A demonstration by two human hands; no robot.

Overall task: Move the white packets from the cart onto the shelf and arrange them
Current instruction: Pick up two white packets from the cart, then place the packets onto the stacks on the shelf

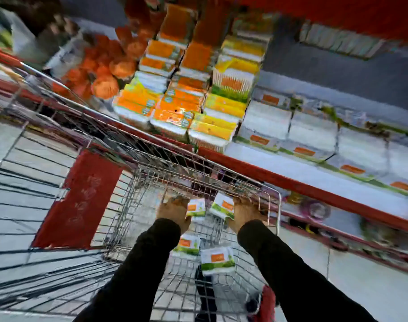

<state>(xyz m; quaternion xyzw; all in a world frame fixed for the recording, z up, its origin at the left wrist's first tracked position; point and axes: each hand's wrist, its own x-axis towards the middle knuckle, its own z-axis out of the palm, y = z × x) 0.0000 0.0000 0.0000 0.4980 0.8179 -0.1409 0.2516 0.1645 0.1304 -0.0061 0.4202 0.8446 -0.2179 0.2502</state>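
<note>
Both arms reach down into a wire shopping cart [273,205]. My left hand [175,209] grips a white packet [196,207] with an orange label and green edge. A second, tilted white packet [224,205] is held in my right hand [243,211]. Two more white packets [188,245] [218,259] lie on the cart's floor below my hands. On the red-edged shelf [303,182] to the right, a row of matching white packets [314,133] stands in line. The picture is blurred by motion.
Orange and yellow packets [175,98] fill the shelf's middle, with round orange packs [105,66] to their left. A red panel [82,198] hangs on the cart's left side. A lower shelf [337,233] runs under the red edge. Grey floor tiles lie all around.
</note>
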